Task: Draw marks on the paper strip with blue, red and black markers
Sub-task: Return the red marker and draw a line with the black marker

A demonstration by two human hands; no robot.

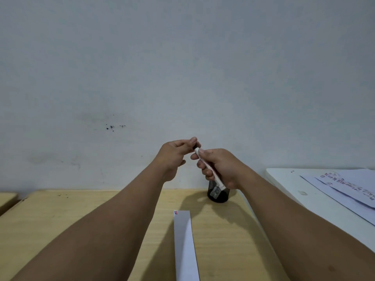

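Observation:
A long white paper strip (184,246) lies on the wooden desk (60,220), running from the near edge toward the wall. A short blue mark and a short red mark sit at its far left corner. Both hands are raised above the desk in front of the wall. My right hand (219,167) grips the white barrel of a marker (218,181), tilted up to the left. My left hand (174,155) pinches the marker's black cap end (196,147) between thumb and fingers. Whether the cap is on or off the tip is hidden by the fingers.
A black mesh pen holder (220,196) stands on the desk beyond the strip, just under my right hand. To the right is a white table (288,189) with printed paper sheets (349,189). A grey wall rises straight behind the desk.

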